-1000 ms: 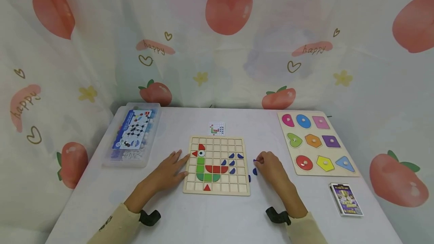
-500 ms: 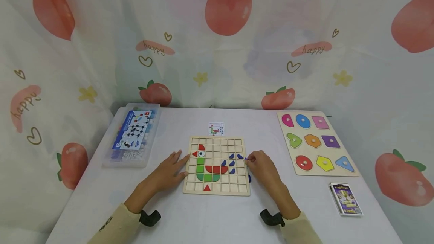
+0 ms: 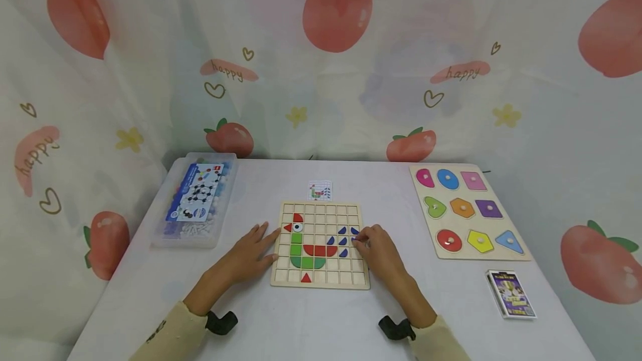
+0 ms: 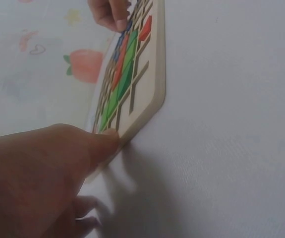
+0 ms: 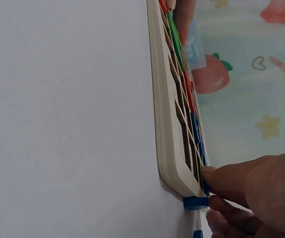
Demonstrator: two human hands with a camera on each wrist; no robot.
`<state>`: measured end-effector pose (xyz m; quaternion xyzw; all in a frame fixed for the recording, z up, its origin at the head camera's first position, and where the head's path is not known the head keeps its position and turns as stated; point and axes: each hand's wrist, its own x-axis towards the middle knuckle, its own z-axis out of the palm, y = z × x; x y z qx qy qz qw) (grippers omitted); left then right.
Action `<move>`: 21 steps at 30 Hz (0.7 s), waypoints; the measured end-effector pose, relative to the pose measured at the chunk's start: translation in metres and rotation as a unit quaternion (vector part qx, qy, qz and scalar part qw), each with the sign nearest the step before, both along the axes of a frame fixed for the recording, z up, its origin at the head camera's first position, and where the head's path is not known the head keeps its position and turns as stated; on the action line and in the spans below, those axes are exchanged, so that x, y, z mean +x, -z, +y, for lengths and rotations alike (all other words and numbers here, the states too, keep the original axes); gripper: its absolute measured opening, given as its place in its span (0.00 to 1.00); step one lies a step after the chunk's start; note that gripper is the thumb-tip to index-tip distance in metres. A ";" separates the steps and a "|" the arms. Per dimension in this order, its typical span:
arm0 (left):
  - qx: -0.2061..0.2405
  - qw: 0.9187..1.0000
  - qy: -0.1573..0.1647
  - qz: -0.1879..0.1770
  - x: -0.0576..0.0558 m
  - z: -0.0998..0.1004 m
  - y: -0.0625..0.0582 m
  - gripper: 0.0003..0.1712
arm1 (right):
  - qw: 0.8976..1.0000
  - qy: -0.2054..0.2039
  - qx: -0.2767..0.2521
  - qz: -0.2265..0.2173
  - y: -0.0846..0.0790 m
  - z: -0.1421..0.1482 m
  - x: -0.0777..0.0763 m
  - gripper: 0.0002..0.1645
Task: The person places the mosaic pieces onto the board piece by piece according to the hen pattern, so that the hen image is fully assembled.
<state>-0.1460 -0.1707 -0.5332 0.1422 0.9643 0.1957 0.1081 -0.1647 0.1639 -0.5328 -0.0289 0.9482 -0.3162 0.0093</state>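
Observation:
A wooden grid board (image 3: 323, 286) lies in the middle of the table, bearing a bird picture of green, red and blue pieces with a round eye piece. My left hand (image 3: 254, 253) rests at its left side, fingers spread, thumb (image 4: 105, 141) touching the rim. Over the right part of the grid, my right hand (image 3: 382, 255) pinches a small blue half-round puzzle piece (image 3: 354, 239) between thumb and fingers, just below the top right blue piece (image 3: 355, 231). Another loose blue piece (image 5: 196, 202) lies against the board's edge, beneath the right hand.
Behind the board lies a small pattern card (image 3: 320, 190) with a bird design. A clear plastic case (image 3: 220, 227) stands back left. At the right are a knobbed shape puzzle (image 3: 446, 222) and a card box (image 3: 511, 294). A patterned curtain hangs behind the table.
My right hand has picked up a blue piece from the table right of the board and carried it left over the grid. The left hand stays in place.

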 end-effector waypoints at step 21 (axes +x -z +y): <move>-0.004 1.000 0.002 0.003 0.004 0.001 -0.006 0.39 | 1.000 -0.005 0.013 -0.025 -0.010 0.011 0.004 0.15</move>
